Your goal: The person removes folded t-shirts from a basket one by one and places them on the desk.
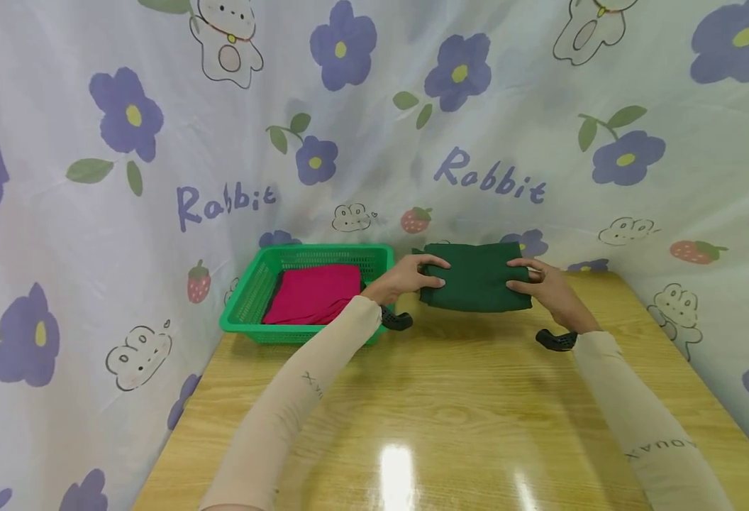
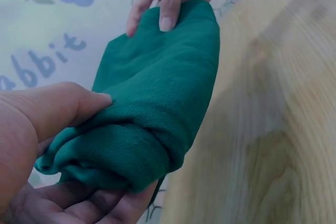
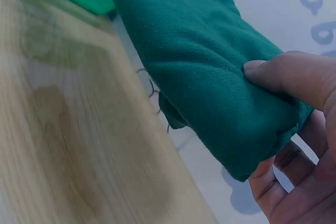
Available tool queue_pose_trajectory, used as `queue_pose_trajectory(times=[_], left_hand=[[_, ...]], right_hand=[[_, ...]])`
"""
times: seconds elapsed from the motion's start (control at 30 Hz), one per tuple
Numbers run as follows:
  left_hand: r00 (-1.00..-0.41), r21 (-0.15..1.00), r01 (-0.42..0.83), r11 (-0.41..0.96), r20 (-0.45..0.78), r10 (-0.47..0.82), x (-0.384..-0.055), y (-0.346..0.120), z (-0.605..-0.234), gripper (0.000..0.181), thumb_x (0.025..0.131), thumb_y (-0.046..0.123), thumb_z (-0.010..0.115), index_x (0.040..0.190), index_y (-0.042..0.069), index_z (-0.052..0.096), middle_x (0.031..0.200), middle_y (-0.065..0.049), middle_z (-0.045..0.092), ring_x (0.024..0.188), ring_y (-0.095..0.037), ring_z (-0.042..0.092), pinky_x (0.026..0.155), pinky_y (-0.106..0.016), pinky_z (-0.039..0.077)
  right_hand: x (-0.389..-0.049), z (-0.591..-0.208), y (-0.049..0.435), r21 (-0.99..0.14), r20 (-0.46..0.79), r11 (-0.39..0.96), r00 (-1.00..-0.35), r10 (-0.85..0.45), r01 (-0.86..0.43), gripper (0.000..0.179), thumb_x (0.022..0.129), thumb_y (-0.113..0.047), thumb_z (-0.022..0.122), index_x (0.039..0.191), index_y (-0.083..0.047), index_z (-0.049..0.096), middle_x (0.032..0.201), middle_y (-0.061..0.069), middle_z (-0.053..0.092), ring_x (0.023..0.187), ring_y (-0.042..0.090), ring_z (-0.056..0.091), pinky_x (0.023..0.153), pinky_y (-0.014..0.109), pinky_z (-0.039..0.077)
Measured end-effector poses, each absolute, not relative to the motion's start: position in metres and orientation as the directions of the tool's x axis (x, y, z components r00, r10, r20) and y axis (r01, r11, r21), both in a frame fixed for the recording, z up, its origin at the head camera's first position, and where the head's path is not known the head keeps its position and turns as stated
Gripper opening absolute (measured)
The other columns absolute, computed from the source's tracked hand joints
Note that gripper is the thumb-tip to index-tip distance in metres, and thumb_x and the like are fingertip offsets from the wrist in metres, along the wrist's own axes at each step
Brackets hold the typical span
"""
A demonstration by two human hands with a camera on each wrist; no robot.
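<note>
A folded dark green cloth (image 1: 476, 278) is held up over the table's far part, between both hands. My left hand (image 1: 408, 275) grips its left end, thumb on the near face and fingers beneath, as the left wrist view shows; layered folds (image 2: 121, 150) face that camera. At the opposite end my right hand (image 1: 550, 285) pinches the cloth, with the thumb on top and the fingers underneath in the right wrist view. Left of the hands stands a green plastic basket (image 1: 237, 321) with a folded red cloth (image 1: 317, 287) inside.
The wooden table (image 1: 451, 411) reaches back to a white curtain (image 1: 374, 113) printed with flowers and rabbits. Its side folds flank the table left and right. The basket sits at the far left corner, close to my left forearm.
</note>
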State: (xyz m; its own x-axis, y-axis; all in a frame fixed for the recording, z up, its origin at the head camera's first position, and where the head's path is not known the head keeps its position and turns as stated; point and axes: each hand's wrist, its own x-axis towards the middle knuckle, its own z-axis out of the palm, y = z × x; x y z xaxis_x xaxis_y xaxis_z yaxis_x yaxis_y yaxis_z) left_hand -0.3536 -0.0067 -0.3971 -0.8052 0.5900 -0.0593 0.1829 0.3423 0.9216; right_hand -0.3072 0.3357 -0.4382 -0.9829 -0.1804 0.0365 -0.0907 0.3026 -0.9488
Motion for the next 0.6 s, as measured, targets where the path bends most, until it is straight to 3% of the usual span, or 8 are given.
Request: queue_pose_trajectory(times=[0.13, 0.33, 0.6], left_hand=[[-0.807, 0.917, 0.197, 0.346, -0.049, 0.589, -0.355, 0.004, -0.398, 0.036, 0.098, 0.021, 0.074, 0.134, 0.024, 0.069, 0.158, -0.002, 0.039, 0.121, -0.024, 0.048, 0.098, -0.047, 0.046], [-0.822, 0.906, 0.201, 0.372, -0.050, 0.567, -0.356, 0.022, -0.403, 0.035, 0.097, 0.021, 0.076, 0.131, 0.026, 0.070, 0.156, 0.000, 0.043, 0.127, -0.023, 0.049, 0.093, -0.037, 0.047], [-0.819, 0.922, 0.172, 0.347, -0.062, 0.571, -0.360, 0.042, -0.414, 0.035, 0.098, 0.015, 0.074, 0.132, 0.020, 0.070, 0.155, -0.005, 0.044, 0.138, -0.028, 0.044, 0.103, -0.042, 0.048]], right_hand=[[-0.307, -0.440, 0.344, -0.949, 0.033, 0.305, -0.985, -0.169, -0.084, 0.064, 0.097, -0.033, 0.075, 0.151, -0.014, 0.049, 0.166, 0.020, 0.023, 0.147, 0.043, 0.032, 0.114, 0.063, 0.031], [-0.309, -0.447, 0.356, -0.948, 0.019, 0.312, -0.991, -0.136, -0.062, 0.064, 0.098, -0.029, 0.074, 0.153, -0.012, 0.046, 0.165, 0.023, 0.026, 0.148, 0.043, 0.030, 0.115, 0.063, 0.030], [-0.309, -0.455, 0.370, -0.942, 0.000, 0.335, -0.995, -0.098, -0.033, 0.063, 0.099, -0.027, 0.073, 0.153, -0.011, 0.046, 0.163, 0.023, 0.031, 0.146, 0.042, 0.035, 0.114, 0.059, 0.034]])
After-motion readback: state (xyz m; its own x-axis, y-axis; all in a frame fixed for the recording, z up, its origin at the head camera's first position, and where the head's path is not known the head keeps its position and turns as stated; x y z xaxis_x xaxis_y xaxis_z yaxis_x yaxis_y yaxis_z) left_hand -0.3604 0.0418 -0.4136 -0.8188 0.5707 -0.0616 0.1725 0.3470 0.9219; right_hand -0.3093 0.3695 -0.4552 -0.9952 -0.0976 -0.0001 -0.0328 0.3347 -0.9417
